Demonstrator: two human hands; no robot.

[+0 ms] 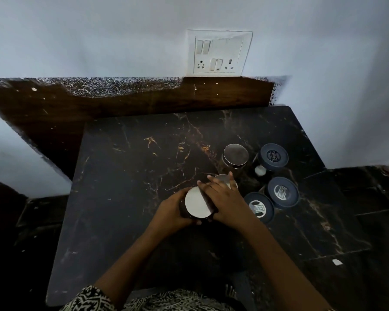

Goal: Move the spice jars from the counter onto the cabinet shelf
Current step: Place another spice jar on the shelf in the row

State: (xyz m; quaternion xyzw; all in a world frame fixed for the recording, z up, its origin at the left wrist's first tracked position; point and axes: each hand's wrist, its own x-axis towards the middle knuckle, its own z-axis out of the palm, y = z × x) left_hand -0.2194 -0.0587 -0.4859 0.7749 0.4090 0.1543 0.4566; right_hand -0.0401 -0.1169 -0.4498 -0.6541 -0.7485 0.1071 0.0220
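Two hands on one held jar [198,204], steel-lidded, near the middle of the worktop [126,176]. Lays the right hand [226,199] against its right side, fingers [208,184] nearly straight and spread, reaching on over the lid of a second jar [222,177] just behind. Wraps the left hand [169,213] round the left side, curled onto the dark body and gripping it. Cannot tell whether lifted or resting on the stone. Judged to handle as a rigid, squat cylinder: smooth polished lid, likely slippery and perhaps loose, so no place for a hold. Better taken round the body wall, from both sides as here or with one hand spanning it. Weight unknown, contents hidden; probably moderate if full. Possibly glass below the lid, so worth setting down gently. Counted outward: three jars with steel lids, namely the one held, the one half hidden under the right hand, and a third jar [235,156] standing free behind. Three more with blue lids: back blue jar [272,157], right blue jar [283,192], near blue jar [259,207], the last just beside the right wrist. One small white-capped thing [260,170] among them, too small to identify. Six jars in all. No cabinet shelf in view. Beyond, a switch plate [219,52] on the pale wall.
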